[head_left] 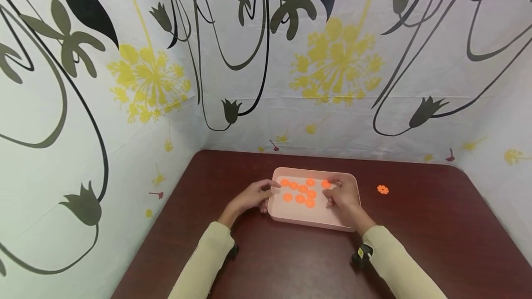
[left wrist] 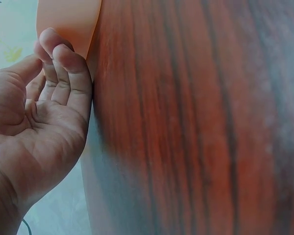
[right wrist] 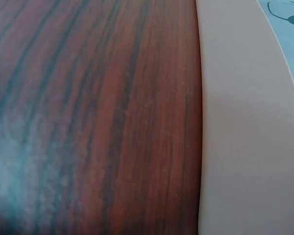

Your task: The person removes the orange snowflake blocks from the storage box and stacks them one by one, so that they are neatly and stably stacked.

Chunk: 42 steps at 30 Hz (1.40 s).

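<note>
A pale pink tray [head_left: 291, 217] holds several orange flower-shaped pieces [head_left: 287, 197]. My right hand [head_left: 345, 195] reaches over its right part. Thumb and index finger pinch one orange flower-shaped piece [head_left: 326, 184] at its edge. My left hand [head_left: 251, 197] is at the tray's left end, index fingertip over the rim beside the leftmost pieces. In the left wrist view the left hand [left wrist: 49, 107] has loosely bent fingers close to the tray's end wall [left wrist: 71, 22], palm bare. The right wrist view shows the tray's side wall [right wrist: 250, 122] but not the right hand.
One more orange flower-shaped piece [head_left: 383, 189] lies on the dark red-brown wooden table [head_left: 291, 262], right of the tray. Flower-patterned white cloth [head_left: 249, 86] stands behind the table and along both sides. Dark wrist cameras [head_left: 360, 256] sit under the sleeves.
</note>
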Tool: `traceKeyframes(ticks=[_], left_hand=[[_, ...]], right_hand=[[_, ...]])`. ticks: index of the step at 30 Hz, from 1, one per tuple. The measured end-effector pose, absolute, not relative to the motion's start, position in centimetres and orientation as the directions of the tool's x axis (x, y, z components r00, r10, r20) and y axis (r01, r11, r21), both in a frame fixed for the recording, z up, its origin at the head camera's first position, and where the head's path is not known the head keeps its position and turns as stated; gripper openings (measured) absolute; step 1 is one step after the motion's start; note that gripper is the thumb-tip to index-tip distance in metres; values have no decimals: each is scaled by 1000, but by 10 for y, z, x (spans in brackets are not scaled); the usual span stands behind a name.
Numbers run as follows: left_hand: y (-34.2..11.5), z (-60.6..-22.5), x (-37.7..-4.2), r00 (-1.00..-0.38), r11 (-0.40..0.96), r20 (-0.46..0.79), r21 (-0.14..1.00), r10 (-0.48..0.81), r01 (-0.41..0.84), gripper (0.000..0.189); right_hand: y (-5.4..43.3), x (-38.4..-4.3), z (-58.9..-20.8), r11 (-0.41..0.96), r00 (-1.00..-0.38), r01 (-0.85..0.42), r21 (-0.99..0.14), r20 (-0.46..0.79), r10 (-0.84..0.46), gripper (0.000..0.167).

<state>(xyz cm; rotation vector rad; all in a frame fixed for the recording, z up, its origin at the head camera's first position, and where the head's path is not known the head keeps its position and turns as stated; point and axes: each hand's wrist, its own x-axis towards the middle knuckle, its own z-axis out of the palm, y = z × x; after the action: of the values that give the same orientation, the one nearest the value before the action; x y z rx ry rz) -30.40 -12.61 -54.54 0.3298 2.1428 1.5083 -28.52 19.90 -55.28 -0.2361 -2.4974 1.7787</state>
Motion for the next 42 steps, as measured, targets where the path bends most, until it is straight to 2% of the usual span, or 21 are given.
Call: traceKeyframes(ticks=[9,20,23,32,42], left_hand=[[-124,-545,-304,-858,376,-251,924,448,-74,30],[-127,-542,-300,-864,373,-263,923,430,-95,31],[-126,-543,-300,-860,372,-265,923,437,-96,30],[-124,-544,-301,-863,375,-232,925,450,-53,31],[-124,-545,-299,-860,370,-216,928,462,-35,32]], right_hand=[[200,-284,-553,357,-988,61,-932,-5,155,42],[194,-285,-556,279,-977,149,-949,-98,187,47],[194,-286,-558,307,-978,144,-941,-88,187,45],[195,-287,-558,443,-985,35,-896,44,167,36],[198,-289,-557,486,-988,67,-871,12,157,33]])
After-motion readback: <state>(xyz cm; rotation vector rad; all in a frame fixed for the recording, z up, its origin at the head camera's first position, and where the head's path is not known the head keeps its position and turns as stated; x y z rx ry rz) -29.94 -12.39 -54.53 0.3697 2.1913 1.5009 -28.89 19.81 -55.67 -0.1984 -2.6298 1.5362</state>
